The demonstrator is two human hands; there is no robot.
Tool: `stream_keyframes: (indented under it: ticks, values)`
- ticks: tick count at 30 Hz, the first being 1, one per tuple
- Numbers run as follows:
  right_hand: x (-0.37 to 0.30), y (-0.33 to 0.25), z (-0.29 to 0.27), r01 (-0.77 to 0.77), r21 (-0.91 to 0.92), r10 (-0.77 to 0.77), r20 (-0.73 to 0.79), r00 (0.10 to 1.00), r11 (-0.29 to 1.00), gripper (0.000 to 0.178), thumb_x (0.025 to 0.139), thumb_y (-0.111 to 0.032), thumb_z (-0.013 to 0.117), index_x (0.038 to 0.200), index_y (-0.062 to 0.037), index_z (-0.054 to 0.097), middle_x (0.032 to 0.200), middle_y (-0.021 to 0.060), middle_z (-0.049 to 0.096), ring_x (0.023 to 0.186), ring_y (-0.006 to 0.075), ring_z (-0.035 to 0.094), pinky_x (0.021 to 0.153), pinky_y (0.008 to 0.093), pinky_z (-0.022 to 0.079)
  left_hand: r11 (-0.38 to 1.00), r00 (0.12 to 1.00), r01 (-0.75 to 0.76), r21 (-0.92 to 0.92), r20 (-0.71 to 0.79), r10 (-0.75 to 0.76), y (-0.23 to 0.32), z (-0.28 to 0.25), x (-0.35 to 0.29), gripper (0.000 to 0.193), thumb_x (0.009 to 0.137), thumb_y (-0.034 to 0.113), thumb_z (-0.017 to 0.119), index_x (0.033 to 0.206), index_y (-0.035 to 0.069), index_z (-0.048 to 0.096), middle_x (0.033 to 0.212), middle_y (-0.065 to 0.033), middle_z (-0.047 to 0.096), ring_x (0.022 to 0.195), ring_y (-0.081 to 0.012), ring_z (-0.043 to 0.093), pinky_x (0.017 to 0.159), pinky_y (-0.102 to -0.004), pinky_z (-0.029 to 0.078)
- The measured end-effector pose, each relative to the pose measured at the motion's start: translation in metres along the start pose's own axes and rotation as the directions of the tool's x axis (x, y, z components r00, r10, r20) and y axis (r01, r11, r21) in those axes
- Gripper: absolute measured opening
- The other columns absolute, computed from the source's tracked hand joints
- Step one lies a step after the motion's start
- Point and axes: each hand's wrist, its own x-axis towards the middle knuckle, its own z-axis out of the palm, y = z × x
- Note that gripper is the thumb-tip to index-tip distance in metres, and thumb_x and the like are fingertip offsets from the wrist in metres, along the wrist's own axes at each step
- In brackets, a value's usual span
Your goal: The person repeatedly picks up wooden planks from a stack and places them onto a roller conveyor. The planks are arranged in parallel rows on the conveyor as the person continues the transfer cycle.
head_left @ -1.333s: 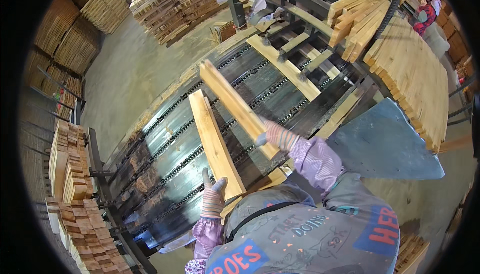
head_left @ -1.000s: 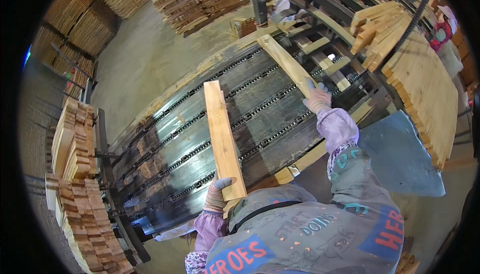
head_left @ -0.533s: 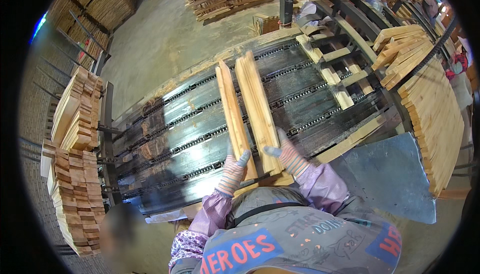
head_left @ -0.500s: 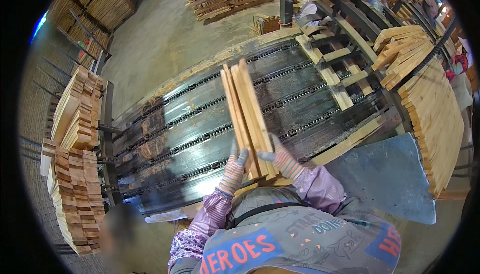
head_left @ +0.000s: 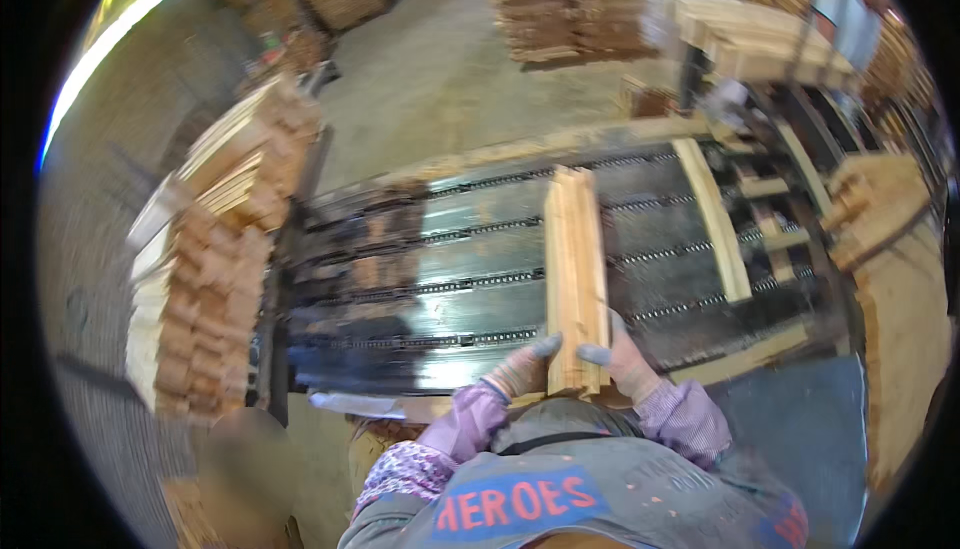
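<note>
Wide fisheye from the head — downward, conveyor [head_left: 480, 251] close below

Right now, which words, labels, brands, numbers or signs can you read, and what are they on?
Grey printed cloth garment: large red lettering on blue, legible, though I don't copy wording.
Same garment, right side: smaller lettering, too blurred to read.
Lower right: red-on-blue print, also too blurred.
Pale long wooden boards: none that I can see.
</note>
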Motion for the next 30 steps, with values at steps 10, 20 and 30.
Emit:
stream_keyframes:
  ticks: [10, 20, 30]
  values:
    - [0.011, -0.011, -0.046, 0.013, 0.128, -0.008, -0.039, 0.999, 0.992, 0.079, 0.086, -0.011, 0.078, 0.155, -0.0151, 0.040, 0.109, 0.0151, 0.067, 0.086, 0.0279, 0.072, 0.075, 0.0432, 0.066, 0.508, 0.700, -0.185, 0.842, -0.250, 0.669, 0.044, -0.026, -0.049, 0.078, 0.081, 0.033, 0.093, 0.141, -0.004, 0.058, 0.121, -0.0166, 0.073, 0.104, -0.0197, 0.071, 0.089, -0.0348, 0.060]
    - [0.007, -0.018, -0.064, -0.260, 0.224, 0.258, 0.037, 0.965, 0.939, 0.059, 0.076, -0.018, 0.078, 0.129, 0.0024, 0.059, 0.100, 0.0199, 0.072, 0.085, 0.0358, 0.075, 0.075, 0.0491, 0.067, 0.266, 0.377, 0.477, 0.838, -0.469, 0.799, 0.050, -0.083, -0.027, 0.092, 0.077, 0.038, 0.087, 0.147, -0.003, 0.042, 0.128, -0.0316, 0.068, 0.120, -0.0451, 0.067, 0.107, -0.0473, 0.052]
    - [0.013, -0.011, -0.069, -0.328, 0.279, 0.326, 0.055, 0.944, 0.903, 0.061, 0.075, -0.010, 0.069, 0.132, 0.0066, 0.055, 0.101, 0.0252, 0.071, 0.088, 0.0404, 0.074, 0.080, 0.0528, 0.067, 0.159, 0.218, -0.655, 0.739, -0.017, 0.976, 0.118, 0.047, -0.214, 0.089, 0.080, 0.013, 0.088, 0.158, 0.004, 0.046, 0.139, -0.0113, 0.063, 0.127, -0.0255, 0.062, 0.107, -0.0416, 0.055]
